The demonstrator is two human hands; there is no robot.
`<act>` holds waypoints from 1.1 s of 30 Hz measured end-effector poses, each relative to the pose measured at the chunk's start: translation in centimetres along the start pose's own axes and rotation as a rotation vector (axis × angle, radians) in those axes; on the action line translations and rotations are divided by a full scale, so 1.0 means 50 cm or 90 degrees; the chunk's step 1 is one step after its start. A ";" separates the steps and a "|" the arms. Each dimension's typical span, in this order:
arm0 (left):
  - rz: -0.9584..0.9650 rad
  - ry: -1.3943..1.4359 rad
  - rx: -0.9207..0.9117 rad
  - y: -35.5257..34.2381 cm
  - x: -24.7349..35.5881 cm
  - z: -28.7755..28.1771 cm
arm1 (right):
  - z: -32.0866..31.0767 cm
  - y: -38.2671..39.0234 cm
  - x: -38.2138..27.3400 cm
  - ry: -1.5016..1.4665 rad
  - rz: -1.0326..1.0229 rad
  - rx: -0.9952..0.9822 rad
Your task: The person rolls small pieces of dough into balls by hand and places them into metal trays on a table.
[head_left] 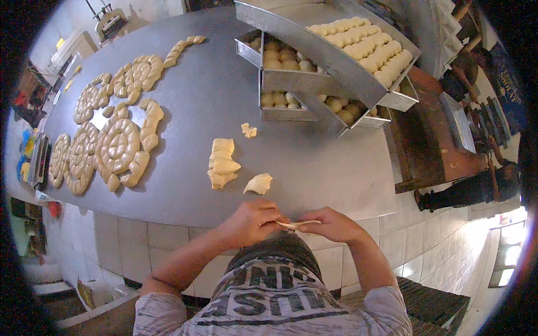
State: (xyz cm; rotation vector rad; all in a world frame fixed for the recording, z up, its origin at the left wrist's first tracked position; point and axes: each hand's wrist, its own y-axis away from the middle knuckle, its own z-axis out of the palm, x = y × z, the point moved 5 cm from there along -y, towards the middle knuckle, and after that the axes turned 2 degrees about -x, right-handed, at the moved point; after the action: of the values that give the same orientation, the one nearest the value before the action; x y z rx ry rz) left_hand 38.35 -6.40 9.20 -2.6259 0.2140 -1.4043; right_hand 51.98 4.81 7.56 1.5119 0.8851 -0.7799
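Far to my left on the smooth grey metal table (224, 84), shaped dough pieces lie packed into round coils (115, 147), pale yellow and soft-edged, each spiral built of short plump lumps laid touching one another. Nearer the middle sits a small stack of cut dough chunks (222, 163), blocky and matte, with a tiny scrap (248, 131) beyond it and a single folded piece (258, 183) just beside the stack, close to the table's near edge.

My left hand (252, 221) is curled, its fingertips pinching one end of a thin flat strip of dough (297, 224). The strip is stretched between both hands, held just past the table's near edge and in front of my chest. My right hand (330, 224) is closed on the other end, knuckles up.

Further right and away from me, rectangular metal trays (336, 64) are stacked crosswise, shiny and sharp-cornered, filled with tight rows of smooth round dough balls (364, 47). Beyond them stands a worn reddish wooden bench (426, 140).
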 end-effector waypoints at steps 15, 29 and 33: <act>-0.368 -0.242 0.264 -0.194 -0.339 -0.182 | -0.353 -0.049 0.114 0.612 -0.089 0.746; -0.133 -0.449 -0.047 -0.103 -0.079 -0.018 | -0.361 -0.016 0.173 0.547 -0.196 0.504; -0.403 -0.049 0.091 -0.086 -0.172 -0.001 | -0.540 0.023 0.167 0.527 -0.046 0.759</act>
State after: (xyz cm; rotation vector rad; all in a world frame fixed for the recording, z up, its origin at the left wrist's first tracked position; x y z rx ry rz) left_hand 33.78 -0.50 3.11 -2.7307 -0.7609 -1.3908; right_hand 56.99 32.43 4.13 3.0040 1.1211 -0.7579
